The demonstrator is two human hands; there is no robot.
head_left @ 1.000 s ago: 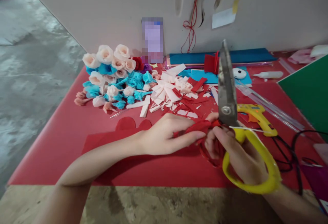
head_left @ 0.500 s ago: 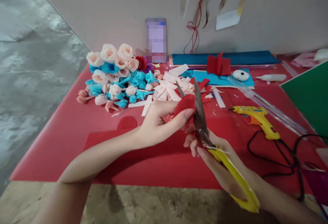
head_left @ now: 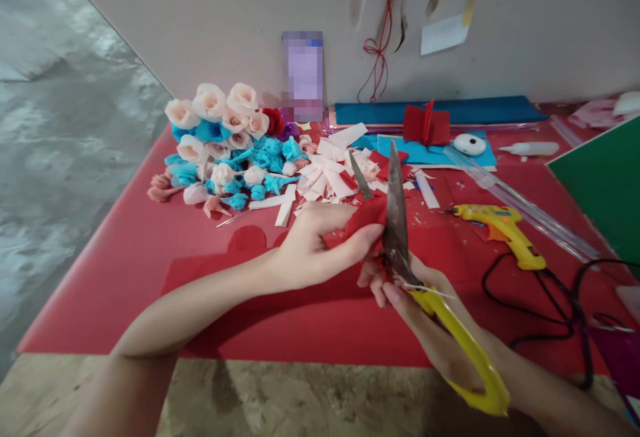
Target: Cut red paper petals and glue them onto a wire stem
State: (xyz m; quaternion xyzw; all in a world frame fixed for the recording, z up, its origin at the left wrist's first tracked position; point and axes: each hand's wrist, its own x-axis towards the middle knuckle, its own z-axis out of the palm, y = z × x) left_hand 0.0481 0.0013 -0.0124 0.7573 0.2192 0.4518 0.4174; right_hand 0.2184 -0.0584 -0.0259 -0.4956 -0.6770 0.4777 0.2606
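My left hand [head_left: 327, 244] pinches a small piece of red crepe paper [head_left: 367, 218] between thumb and fingers. Yellow-handled scissors [head_left: 397, 224] are gripped in my right hand [head_left: 425, 310], blades parted and pointing up and away from me. One blade passes just right of the red piece, the other shows behind it; whether they touch it I cannot tell. Below both hands a larger red sheet [head_left: 300, 317] lies on the red table covering [head_left: 100, 277]. A small rounded red piece [head_left: 247, 239] rests left of my left wrist.
Paper flowers [head_left: 210, 104] in cream, blue and pink are heaped at back left, beside pale paper scraps [head_left: 327, 167]. A phone [head_left: 303, 74] leans on the wall. At right lie a yellow glue gun [head_left: 500, 224] with black cord, clear sticks [head_left: 525, 204] and a green board [head_left: 605, 184].
The scissors have shifted slightly to the right, and their blades look a little wider apart. My left hand has moved slightly right with the red piece.
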